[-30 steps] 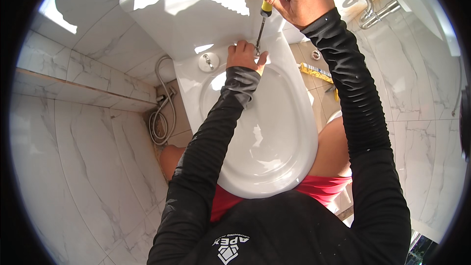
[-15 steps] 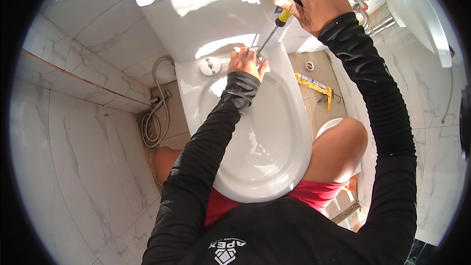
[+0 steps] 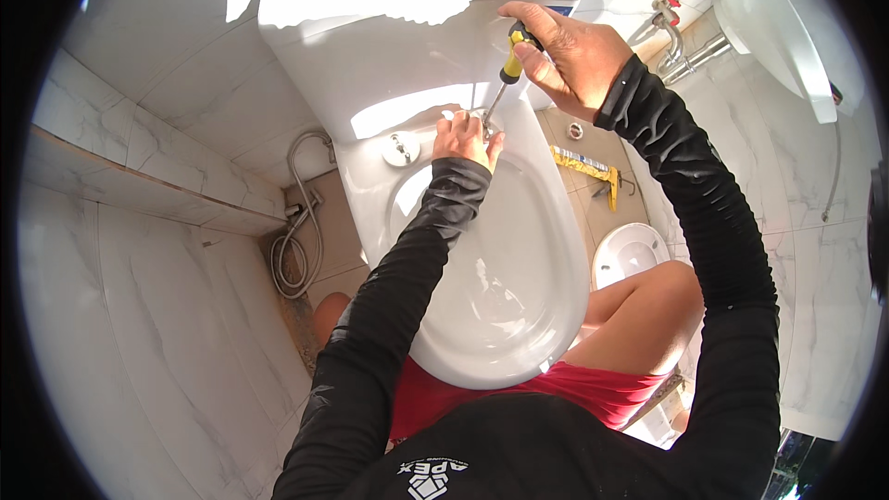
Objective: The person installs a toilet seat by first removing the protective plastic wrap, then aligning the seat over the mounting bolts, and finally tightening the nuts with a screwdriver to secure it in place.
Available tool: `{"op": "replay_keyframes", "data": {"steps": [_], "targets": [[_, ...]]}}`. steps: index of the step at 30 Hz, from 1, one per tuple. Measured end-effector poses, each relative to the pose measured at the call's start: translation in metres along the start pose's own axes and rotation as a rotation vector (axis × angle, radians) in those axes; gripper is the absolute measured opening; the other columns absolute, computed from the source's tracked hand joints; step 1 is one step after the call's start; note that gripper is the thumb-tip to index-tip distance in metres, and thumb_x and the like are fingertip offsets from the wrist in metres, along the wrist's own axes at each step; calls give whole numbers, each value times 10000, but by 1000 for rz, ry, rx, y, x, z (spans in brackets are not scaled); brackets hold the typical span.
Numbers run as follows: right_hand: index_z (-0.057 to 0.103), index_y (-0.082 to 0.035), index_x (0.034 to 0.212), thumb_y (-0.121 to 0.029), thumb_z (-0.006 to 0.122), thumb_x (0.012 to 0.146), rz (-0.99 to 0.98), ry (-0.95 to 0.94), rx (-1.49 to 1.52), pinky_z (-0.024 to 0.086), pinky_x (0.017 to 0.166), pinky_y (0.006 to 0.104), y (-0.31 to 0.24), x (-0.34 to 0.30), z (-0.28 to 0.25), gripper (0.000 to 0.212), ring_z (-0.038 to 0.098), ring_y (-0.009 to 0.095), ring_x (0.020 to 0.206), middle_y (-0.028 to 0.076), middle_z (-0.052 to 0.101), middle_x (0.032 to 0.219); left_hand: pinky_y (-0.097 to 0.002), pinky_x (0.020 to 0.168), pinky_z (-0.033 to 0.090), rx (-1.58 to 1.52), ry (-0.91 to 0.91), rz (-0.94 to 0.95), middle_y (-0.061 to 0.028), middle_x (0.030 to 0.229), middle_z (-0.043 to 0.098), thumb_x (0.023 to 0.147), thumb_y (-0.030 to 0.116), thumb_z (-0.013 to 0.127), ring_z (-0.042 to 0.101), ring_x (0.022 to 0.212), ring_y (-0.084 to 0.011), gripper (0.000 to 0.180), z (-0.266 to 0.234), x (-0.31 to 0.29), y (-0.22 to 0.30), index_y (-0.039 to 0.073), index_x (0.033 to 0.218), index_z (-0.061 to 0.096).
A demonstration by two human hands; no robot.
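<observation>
In front of me stands a white toilet bowl (image 3: 567, 250) with no seat on it. A screwdriver (image 3: 510, 67) with a yellow and black handle slants down to a small metal fitting (image 3: 487, 125) on the right of the bowl's back ledge. My right hand (image 3: 582, 60) is around the handle's top, index finger stretched past it and thumb beneath. My left hand (image 3: 465, 141) is closed at that fitting, its fingers around the screwdriver's tip; they partly hide the fitting. Left of it on the ledge sits a round seat hinge mount (image 3: 401, 149).
The toilet tank (image 3: 389, 69) rises behind the ledge. On the floor at right lie a yellow caulking gun (image 3: 585, 166), a small ring-shaped roll (image 3: 575, 131) and a round white container (image 3: 632, 253). A coiled metal hose (image 3: 316, 250) lies left; a washbasin (image 3: 773, 37) hangs upper right.
My right hand has turned on the screwdriver handle, its index finger now extended. My left hand stays at the fitting. The round white container shows more fully beside my shifted right knee.
</observation>
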State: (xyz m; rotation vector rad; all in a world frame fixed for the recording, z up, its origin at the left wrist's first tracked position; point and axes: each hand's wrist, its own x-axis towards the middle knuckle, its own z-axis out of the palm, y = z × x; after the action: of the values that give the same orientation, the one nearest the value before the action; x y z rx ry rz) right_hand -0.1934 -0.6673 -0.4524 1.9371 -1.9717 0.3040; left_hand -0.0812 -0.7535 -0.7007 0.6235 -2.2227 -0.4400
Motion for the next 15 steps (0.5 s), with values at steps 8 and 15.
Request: {"op": "replay_keyframes", "data": {"steps": [8,15], "targets": [[560,-61,1321,-599,461,1027,368,-306,-242,598,697,409,4,8,-17,621,743,352,814,174,739,953,-454,806,494,-48,-16,9,-103,976,640,818,303,822,568,898,-353,328,-5,2,1,40,912,650],[588,-119,1254,-560,496,1034,25,-53,69,555,583,328,12,0,8,501,721,283,731,66,711,884,-444,841,496,-55,3,0,-90,1022,656,821,290,824,580,933,-350,329,-9,0,4,39,942,648]]}}
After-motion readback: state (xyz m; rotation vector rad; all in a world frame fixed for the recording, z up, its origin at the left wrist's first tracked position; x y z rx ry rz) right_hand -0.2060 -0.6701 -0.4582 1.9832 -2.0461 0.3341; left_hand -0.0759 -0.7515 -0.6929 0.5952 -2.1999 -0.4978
